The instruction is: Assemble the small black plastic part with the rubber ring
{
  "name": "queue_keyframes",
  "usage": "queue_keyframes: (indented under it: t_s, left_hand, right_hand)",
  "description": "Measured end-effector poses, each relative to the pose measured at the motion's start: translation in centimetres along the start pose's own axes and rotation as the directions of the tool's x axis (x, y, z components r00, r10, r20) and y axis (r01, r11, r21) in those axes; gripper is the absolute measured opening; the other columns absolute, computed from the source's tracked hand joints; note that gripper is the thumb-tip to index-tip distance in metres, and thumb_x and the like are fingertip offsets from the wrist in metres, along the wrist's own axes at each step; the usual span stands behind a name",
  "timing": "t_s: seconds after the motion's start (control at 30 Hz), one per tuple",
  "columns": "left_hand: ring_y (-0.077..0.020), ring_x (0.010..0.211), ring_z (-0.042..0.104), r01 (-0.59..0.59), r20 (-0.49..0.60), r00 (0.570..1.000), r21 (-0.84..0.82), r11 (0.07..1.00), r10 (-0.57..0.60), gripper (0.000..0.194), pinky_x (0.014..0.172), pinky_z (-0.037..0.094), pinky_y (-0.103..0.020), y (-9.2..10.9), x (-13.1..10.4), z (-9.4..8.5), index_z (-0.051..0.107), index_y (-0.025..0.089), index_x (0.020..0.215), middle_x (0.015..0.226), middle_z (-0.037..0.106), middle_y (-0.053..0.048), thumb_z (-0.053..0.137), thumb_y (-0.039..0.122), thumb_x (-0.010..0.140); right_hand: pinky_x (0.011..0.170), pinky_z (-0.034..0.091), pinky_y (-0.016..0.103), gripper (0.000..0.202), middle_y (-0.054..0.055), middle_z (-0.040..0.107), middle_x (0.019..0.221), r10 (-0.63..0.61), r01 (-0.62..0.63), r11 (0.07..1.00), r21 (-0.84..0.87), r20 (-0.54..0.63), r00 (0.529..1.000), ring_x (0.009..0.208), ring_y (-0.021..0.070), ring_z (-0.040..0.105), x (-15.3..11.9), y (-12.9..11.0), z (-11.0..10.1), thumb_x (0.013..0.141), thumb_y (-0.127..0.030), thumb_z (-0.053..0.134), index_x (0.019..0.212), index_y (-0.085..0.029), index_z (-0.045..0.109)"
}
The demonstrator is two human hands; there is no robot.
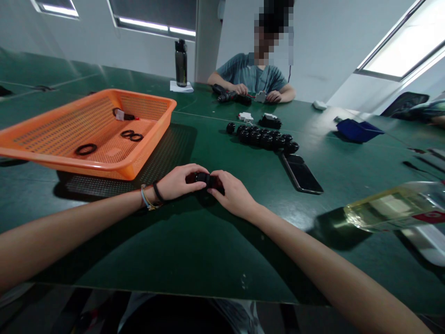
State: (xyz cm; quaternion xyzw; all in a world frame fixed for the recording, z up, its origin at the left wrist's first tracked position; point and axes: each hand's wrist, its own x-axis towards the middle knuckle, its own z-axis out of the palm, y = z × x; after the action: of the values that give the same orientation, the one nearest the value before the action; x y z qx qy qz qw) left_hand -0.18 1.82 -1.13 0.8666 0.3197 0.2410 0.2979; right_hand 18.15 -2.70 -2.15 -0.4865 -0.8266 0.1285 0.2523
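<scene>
A dark bottle stands on white paper; a phone lies farther right.

Gloss is caught on the smooth, plastic-looking black piece, and it is matched by the shiny black round parts! Orange plastic is shown in the perforated basket; a soft sheen is spread over the smooth green tabletop. Light is thrown back by the glassy phone, let through by the clear bottle, swallowed by the matt cloth shirt.

Green tabletop leaves passage between two obstacles: the orange perforated plastic basket and clustered glossy black round pieces.
</scene>
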Motion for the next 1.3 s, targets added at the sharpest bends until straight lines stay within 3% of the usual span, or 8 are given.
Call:
queue_keyframes:
  t_s: [1.3]
  left_hand:
    - [-0.0169, 0.086, 0.055, -0.064, 0.028, 0.998, 0.097, 0.993, 0.061, 0.031, 0.078, 0.042, -0.028, 0.16, 0.03, 0.01, 0.056, 0.013, 0.099, 0.094, 0.060, -0.006, 0.051, 0.033, 0.076]
  right_hand:
    - [0.068, 0.043, 0.030, 0.026, 0.006, 0.055, 0.084, 0.018, -0.018, 1.000, -0.018, 0.036, 0.999, 0.077, 0.0159, 0.050, 0.18, -0.15, -0.17, 0.071, -0.017, 0.057, 0.096, -0.015, 0.048]
